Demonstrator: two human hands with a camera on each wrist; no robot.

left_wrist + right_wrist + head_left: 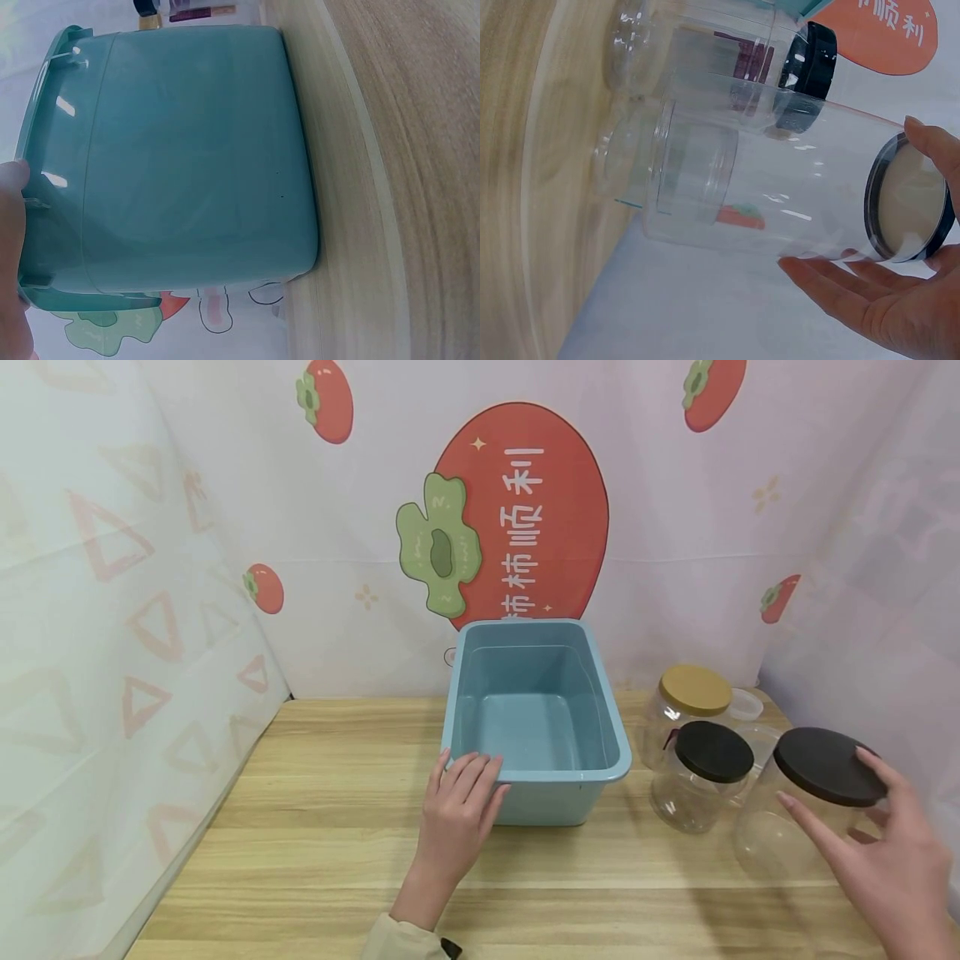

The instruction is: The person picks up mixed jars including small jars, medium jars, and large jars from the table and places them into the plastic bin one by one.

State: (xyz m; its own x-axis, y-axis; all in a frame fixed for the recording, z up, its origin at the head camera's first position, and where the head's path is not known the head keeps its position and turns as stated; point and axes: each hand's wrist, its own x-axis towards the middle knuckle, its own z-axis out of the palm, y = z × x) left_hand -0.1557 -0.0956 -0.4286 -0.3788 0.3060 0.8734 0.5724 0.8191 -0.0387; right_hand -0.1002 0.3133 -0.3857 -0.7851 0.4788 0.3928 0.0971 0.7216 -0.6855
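A light blue plastic tub [540,802] stands on the table. My left hand [461,810] grips its near left rim, fingers over the edge and thumb on the outer side. In the left wrist view the tub's outer wall [195,165] fills the middle, and part of the hand shows at the left edge. On the right, my right hand [892,852] holds a tall clear jar with a black lid [828,766]. Seen from the right wrist, the thumb lies at the lid and the fingers go round the side of the transparent jar [802,172].
Left of the held jar stands a smaller clear jar with a black lid [714,752]. Behind it are a clear jar with a gold lid [696,689] and a small container with a whitish lid [745,703]. A printed curtain [360,635] closes off the table's back and sides.
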